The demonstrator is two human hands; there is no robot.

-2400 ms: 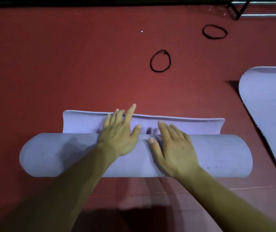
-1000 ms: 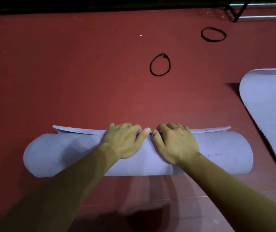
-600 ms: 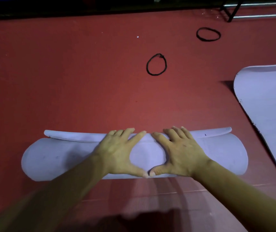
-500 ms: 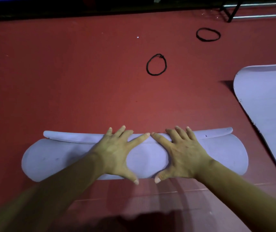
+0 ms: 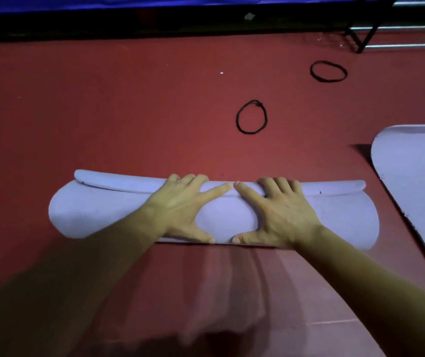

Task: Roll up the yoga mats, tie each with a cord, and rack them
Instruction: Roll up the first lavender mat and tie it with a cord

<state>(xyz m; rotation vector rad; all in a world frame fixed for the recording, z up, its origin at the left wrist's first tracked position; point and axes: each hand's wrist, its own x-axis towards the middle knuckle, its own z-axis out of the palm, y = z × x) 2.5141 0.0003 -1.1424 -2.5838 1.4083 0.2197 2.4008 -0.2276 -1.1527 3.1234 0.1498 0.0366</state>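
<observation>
Rolled lavender foam yoga mat (image 5: 98,215) lies on the red floor (image 5: 129,112), long axis running left to right across the view, one end pointing left, the other right. The mat's loose end sits as a narrow lip along the far crest of the roll

Left hand (image 5: 180,210) and right hand (image 5: 281,212) are both on the middle of the roll, side by side. On each, the thumb is spread wide along the near edge and the index finger lies straight on top. The index tips almost meet, and the thumb tips sit slightly apart. The other three fingers of each hand are bent over the far crest onto the lip, so the roll sits between thumbs and fingers

Versus 0.5 s ago: those outer fingers were straight and fanned, now they are curled over the crest. Versus 2.4 s ago: a wide flat strip lay beyond the roll, now only the lip is left

Beyond the roll, right of its middle, lies a black cord loop (image 5: 237,119), with a second black cord loop (image 5: 311,70) farther off. A flat lavender mat (image 5: 417,181) lies right of the roll, apart from it
</observation>
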